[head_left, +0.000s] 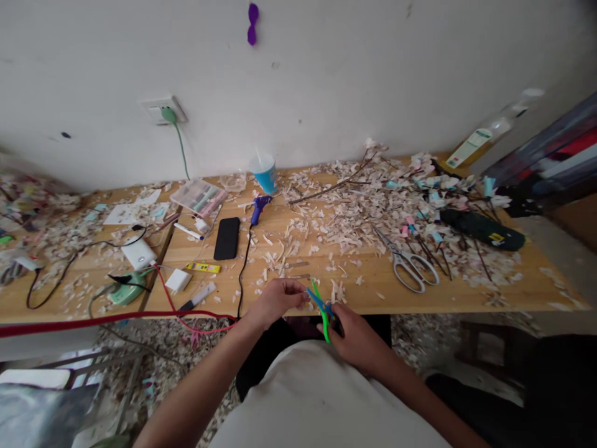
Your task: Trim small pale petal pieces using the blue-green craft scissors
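Here the person's right hand (354, 333) is closed around the handles of a pair of small green-and-blue scissors (321, 306), held just in front of the near edge of the wooden worktop (364, 292), above the lap. The blades stand apart and point up and to the left, toward the left hand (278, 298). That hand sits at the worktop edge with its fingers (298, 294) pinched together close to the blade tips; whatever they pinch is too small to make out.

Pale shavings and scraps (345, 214) cover much of the worktop, thickest toward the right and the back. A larger pair of grey-handled scissors (408, 261) lies among them to the right of the hands, well apart from them. Further right rests a dark green tool (480, 229), with small pink and light blue bits strewn near it. Behind the left hand lie a black phone (227, 238) and a blue glue gun (259, 207), its black cord running down to the worktop edge. A blue cup (264, 171) stands near the wall. To the left are a white charger block (138, 253), a yellow strip (203, 267) and a clear compartment box (199, 197). A red cable (93, 320) runs along the near edge on the left.
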The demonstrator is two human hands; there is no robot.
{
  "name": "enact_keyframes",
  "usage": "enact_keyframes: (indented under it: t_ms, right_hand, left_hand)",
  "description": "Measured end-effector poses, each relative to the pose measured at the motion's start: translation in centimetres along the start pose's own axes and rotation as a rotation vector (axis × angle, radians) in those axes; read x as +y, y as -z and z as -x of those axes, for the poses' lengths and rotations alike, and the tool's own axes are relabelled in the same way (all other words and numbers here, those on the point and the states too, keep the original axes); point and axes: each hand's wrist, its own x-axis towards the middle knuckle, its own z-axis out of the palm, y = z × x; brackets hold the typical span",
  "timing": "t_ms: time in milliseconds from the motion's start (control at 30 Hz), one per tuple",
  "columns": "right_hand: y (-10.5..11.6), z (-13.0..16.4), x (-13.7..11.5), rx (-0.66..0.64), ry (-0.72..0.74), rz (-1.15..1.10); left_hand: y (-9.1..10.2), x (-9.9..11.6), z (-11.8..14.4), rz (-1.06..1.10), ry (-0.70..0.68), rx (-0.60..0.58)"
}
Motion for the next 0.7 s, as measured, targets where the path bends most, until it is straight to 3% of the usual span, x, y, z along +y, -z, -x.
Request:
enact_keyframes:
  t_ms: [233,700]
  right_hand:
    - [-0.3,0.3,-0.6,-0.04,0.003,0.026]
    - [-0.8,-0.1,-0.3,-0.03,-0.017,0.08]
  left_hand:
    - [-0.8,0.3,0.2,0.075,0.058,0.009]
    - [0.4,-0.6,-0.6,0.017,0.049,-0.03]
